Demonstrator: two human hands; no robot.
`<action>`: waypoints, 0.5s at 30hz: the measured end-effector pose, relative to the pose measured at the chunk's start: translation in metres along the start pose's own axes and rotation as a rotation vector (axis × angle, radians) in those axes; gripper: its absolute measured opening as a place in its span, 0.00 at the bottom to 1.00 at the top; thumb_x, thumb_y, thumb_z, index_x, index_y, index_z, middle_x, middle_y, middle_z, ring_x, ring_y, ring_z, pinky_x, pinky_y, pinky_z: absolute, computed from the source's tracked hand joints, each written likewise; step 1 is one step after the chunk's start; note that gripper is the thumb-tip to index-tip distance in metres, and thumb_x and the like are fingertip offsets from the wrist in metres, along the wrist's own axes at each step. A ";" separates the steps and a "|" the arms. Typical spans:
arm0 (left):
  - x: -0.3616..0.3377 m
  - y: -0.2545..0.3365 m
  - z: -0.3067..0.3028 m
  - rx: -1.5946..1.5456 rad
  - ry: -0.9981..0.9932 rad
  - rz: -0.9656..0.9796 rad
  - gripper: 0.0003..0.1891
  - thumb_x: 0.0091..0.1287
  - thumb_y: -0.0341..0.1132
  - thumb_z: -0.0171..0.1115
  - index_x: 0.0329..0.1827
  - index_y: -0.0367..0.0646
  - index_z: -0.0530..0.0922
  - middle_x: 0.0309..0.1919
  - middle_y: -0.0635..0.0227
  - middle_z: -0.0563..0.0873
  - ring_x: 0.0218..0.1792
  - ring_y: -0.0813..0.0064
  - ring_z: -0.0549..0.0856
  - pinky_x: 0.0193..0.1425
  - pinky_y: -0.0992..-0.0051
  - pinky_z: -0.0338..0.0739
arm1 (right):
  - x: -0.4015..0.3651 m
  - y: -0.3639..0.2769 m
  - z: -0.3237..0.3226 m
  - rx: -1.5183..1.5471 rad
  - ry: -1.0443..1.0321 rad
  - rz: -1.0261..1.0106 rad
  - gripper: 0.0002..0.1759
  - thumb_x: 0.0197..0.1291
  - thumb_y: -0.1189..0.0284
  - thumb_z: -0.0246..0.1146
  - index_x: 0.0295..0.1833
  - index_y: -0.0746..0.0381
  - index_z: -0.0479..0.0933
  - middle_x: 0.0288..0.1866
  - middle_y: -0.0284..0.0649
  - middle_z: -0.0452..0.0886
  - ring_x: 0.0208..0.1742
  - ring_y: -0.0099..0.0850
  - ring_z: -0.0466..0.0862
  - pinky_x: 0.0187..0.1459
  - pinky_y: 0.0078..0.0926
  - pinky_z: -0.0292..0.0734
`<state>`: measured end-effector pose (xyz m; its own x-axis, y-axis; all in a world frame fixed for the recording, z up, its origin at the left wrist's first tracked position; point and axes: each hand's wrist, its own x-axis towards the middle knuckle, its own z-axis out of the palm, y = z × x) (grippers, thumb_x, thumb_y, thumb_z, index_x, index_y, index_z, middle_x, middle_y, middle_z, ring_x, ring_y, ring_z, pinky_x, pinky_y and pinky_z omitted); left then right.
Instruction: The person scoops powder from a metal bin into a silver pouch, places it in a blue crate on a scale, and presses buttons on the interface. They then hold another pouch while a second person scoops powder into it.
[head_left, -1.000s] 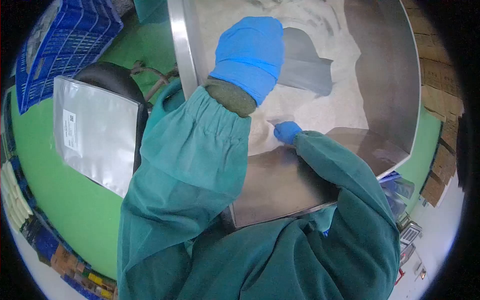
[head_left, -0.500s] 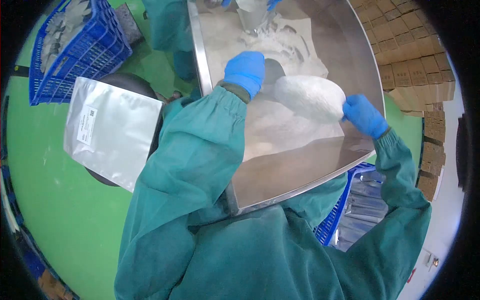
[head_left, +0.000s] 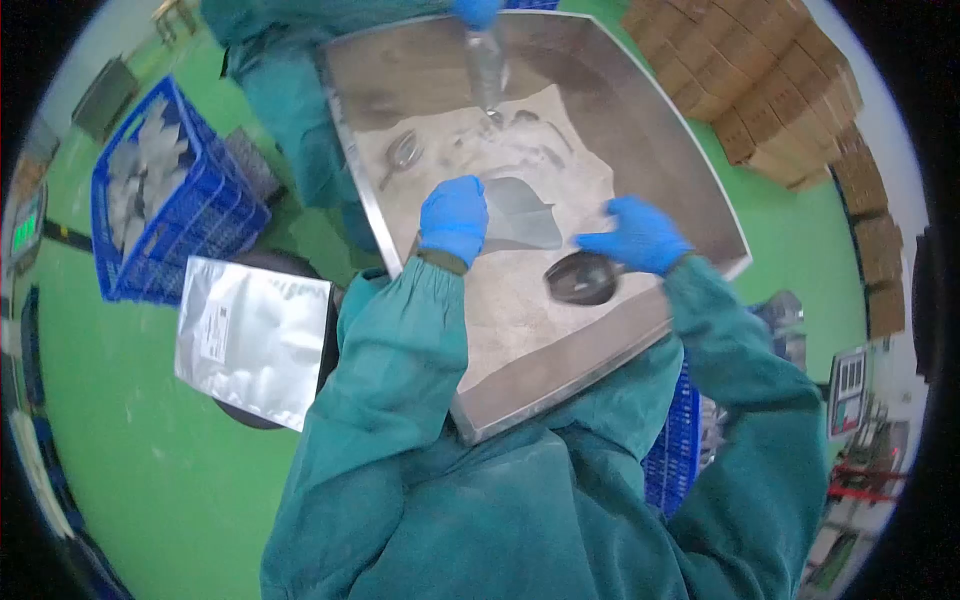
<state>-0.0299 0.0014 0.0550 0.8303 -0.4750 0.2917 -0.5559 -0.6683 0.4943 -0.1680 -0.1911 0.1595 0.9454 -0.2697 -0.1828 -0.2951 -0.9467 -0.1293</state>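
Note:
Both my hands wear blue gloves over a steel tray (head_left: 700,215) spread with pale powder (head_left: 520,290). My left hand (head_left: 453,218) grips the edge of a silver foil pouch (head_left: 522,213) lying on the powder. My right hand (head_left: 637,236) holds the handle of a metal scoop (head_left: 580,279), whose bowl looks empty and hangs just above the powder. A second scoop (head_left: 402,153) lies in the tray's far left part.
Across the tray another person's gloved hand (head_left: 476,12) holds a pouch (head_left: 486,68) upright in the powder. A large foil bag (head_left: 252,338) lies on a dark stool at left. A blue crate (head_left: 165,195) of pouches stands beyond it; cardboard boxes (head_left: 770,75) stack at right.
The scoop was heaped with powder at the pouch half a second ago; now it is empty and lower right. My view has pulled back, showing the whole tray.

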 end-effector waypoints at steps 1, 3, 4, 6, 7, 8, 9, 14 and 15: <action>-0.011 0.019 -0.014 0.001 0.037 0.008 0.06 0.56 0.34 0.53 0.29 0.44 0.77 0.26 0.56 0.81 0.31 0.55 0.80 0.35 0.60 0.74 | 0.009 0.004 0.032 0.130 -0.052 -0.055 0.28 0.49 0.49 0.61 0.39 0.66 0.78 0.35 0.52 0.79 0.39 0.41 0.80 0.40 0.36 0.73; -0.037 0.051 -0.048 0.019 0.050 0.027 0.06 0.57 0.35 0.53 0.29 0.44 0.76 0.25 0.56 0.80 0.30 0.56 0.80 0.33 0.59 0.73 | 0.016 0.003 0.071 0.584 -0.045 0.153 0.24 0.48 0.52 0.58 0.36 0.62 0.80 0.35 0.51 0.80 0.39 0.43 0.80 0.41 0.36 0.73; -0.056 0.060 -0.061 0.063 0.043 0.007 0.06 0.57 0.35 0.53 0.29 0.44 0.76 0.25 0.56 0.80 0.29 0.56 0.80 0.32 0.60 0.73 | 0.010 0.005 0.066 0.609 -0.022 0.170 0.24 0.48 0.52 0.58 0.36 0.62 0.80 0.35 0.51 0.80 0.39 0.43 0.80 0.41 0.36 0.73; -0.115 0.059 -0.074 0.320 -0.088 0.105 0.06 0.56 0.35 0.54 0.27 0.44 0.76 0.23 0.59 0.79 0.26 0.59 0.79 0.30 0.62 0.72 | -0.014 0.020 0.051 0.582 -0.239 0.077 0.19 0.49 0.57 0.56 0.31 0.62 0.80 0.30 0.47 0.81 0.30 0.42 0.80 0.34 0.36 0.73; -0.141 0.035 -0.057 0.491 -0.194 0.383 0.04 0.53 0.33 0.55 0.23 0.46 0.76 0.21 0.62 0.78 0.24 0.63 0.79 0.27 0.65 0.72 | -0.023 0.034 0.059 0.362 -0.113 -0.242 0.18 0.48 0.58 0.56 0.27 0.62 0.80 0.27 0.45 0.81 0.27 0.41 0.79 0.31 0.37 0.72; -0.162 0.028 -0.052 0.567 -0.249 0.565 0.04 0.50 0.32 0.57 0.20 0.48 0.77 0.18 0.65 0.77 0.23 0.65 0.78 0.25 0.66 0.71 | -0.029 0.054 0.073 0.094 0.016 -0.509 0.18 0.48 0.59 0.55 0.24 0.62 0.80 0.24 0.43 0.80 0.23 0.40 0.78 0.29 0.37 0.71; -0.170 0.053 -0.060 0.605 -0.411 0.533 0.03 0.48 0.32 0.58 0.18 0.49 0.78 0.18 0.64 0.78 0.23 0.65 0.79 0.23 0.65 0.71 | -0.037 0.071 0.083 0.401 -0.082 -0.277 0.18 0.47 0.59 0.54 0.17 0.60 0.78 0.20 0.43 0.79 0.22 0.39 0.77 0.30 0.36 0.71; -0.153 0.161 -0.107 0.041 -0.848 0.321 0.10 0.51 0.37 0.60 0.19 0.40 0.79 0.16 0.63 0.81 0.18 0.67 0.80 0.25 0.68 0.75 | -0.117 0.114 0.007 0.339 0.019 -0.093 0.20 0.50 0.61 0.51 0.13 0.57 0.77 0.16 0.38 0.79 0.20 0.34 0.77 0.29 0.33 0.71; -0.146 0.180 -0.122 -0.172 -0.792 0.203 0.12 0.53 0.38 0.59 0.18 0.39 0.79 0.13 0.63 0.80 0.15 0.70 0.79 0.22 0.70 0.74 | -0.139 0.122 -0.016 0.329 0.051 -0.077 0.20 0.50 0.61 0.51 0.13 0.57 0.77 0.16 0.38 0.79 0.20 0.34 0.77 0.29 0.33 0.71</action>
<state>-0.2463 0.0202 0.2017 0.4056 -0.8815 -0.2415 -0.6244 -0.4602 0.6312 -0.3331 -0.2724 0.1845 0.9698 -0.2161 -0.1127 -0.2437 -0.8593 -0.4497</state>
